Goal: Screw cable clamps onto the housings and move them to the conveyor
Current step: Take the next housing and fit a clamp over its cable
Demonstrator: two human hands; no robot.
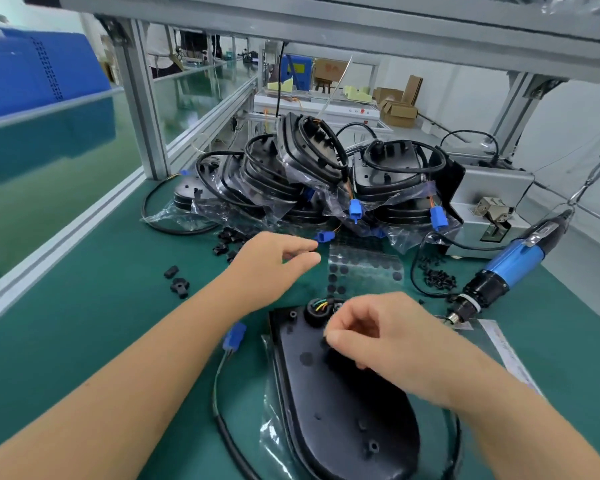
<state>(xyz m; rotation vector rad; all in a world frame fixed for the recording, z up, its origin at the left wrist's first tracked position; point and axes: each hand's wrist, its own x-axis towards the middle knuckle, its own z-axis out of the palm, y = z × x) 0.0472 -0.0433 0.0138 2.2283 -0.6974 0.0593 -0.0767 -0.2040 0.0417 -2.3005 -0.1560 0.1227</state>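
Head view: right hand point(371, 337) pinches small black part over flat black plastic housing point(329, 410); left hand point(271, 268) hovers, fingers relaxed, beside scattered black cable clamps point(227, 242).

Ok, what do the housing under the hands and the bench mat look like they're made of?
Housing: looks like moulded black plastic, matt with a soft sheen, with moulded screw holes. Bench mat: probably rubber or vinyl, flat green and dull, with hardly any reflection. Neither is certain from the look alone.

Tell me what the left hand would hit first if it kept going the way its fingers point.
Probably the loose blue connector just beyond the left hand, which points up and right; behind that lies the pile of bagged housings. Heights are hard to judge here.
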